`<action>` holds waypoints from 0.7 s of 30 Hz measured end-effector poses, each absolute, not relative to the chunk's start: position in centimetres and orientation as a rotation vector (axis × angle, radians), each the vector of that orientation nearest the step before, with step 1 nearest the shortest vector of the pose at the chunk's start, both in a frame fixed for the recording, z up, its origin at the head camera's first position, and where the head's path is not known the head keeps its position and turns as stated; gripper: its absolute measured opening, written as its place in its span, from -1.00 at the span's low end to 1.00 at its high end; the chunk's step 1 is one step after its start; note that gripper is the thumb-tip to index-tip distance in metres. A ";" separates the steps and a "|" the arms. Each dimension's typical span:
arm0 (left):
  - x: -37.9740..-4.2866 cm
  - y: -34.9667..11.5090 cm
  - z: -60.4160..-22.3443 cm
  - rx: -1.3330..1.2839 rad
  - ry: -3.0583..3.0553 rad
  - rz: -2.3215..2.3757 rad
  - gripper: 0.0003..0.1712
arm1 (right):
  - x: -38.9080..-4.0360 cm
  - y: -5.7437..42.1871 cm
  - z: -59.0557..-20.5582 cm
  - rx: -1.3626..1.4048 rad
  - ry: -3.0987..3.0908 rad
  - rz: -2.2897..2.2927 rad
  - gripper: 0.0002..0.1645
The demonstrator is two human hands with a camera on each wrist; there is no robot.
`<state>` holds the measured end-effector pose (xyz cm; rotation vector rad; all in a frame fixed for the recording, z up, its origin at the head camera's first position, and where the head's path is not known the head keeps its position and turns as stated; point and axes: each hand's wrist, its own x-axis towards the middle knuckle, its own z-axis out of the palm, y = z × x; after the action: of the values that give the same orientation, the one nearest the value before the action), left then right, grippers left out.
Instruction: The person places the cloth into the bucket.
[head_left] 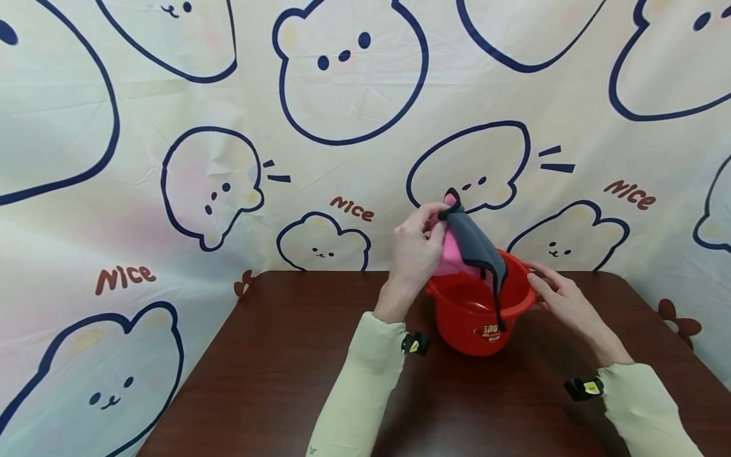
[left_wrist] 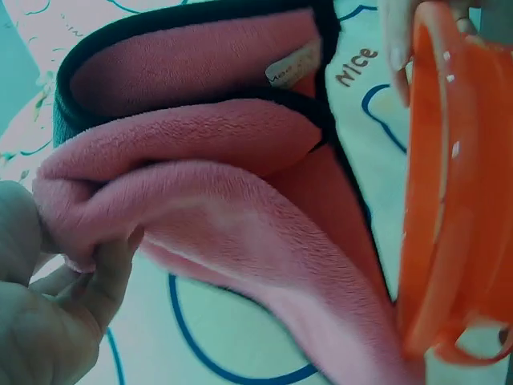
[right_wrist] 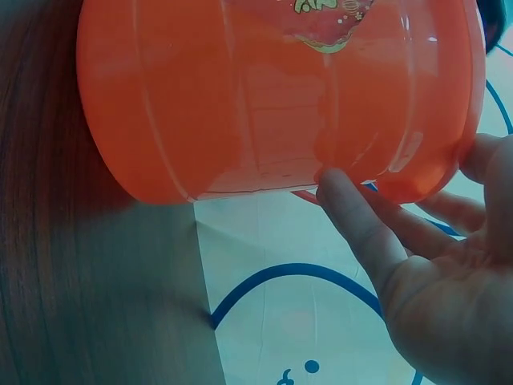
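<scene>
My left hand pinches a cleaning cloth, pink plush on one side and grey on the other, with black edging. The cloth hangs folded above the mouth of a red bucket. One black-edged tail drops across the bucket's front rim. In the left wrist view, a small white label shows on the pink side. At the bucket's right rim, my right hand grips it, with fingers on both sides of the rim. The right wrist view shows fingers against the bucket's outer wall. The bucket stands upright.
A dark brown wooden table carries the bucket near its far edge. Behind and around it hangs a pale curtain with blue-lined cartoon bears. Black straps with small devices sit on both wrists.
</scene>
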<state>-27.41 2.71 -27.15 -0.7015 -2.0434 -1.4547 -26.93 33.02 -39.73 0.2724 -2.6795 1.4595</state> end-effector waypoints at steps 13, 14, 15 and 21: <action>-28.9 5.0 -29.6 -0.565 -2.118 -1.764 -0.72 | -26.7 33.0 -39.7 0.215 -2.715 1.421 -0.20; -29.0 5.1 -29.8 -0.541 -2.143 -1.769 -0.73 | -26.7 32.9 -39.7 0.214 -2.716 1.408 -0.21; -29.2 5.0 -30.0 -0.522 -2.170 -1.770 -0.73 | -26.7 32.9 -39.7 0.215 -2.717 1.392 -0.21; -29.9 4.8 -31.4 -0.466 -2.373 -1.596 -0.73 | -26.9 33.0 -39.8 0.272 -2.695 1.332 -0.25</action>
<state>-29.93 4.85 -31.36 -0.4664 -2.3729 -1.5960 -26.86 32.97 -39.77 0.2718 -2.6952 1.3322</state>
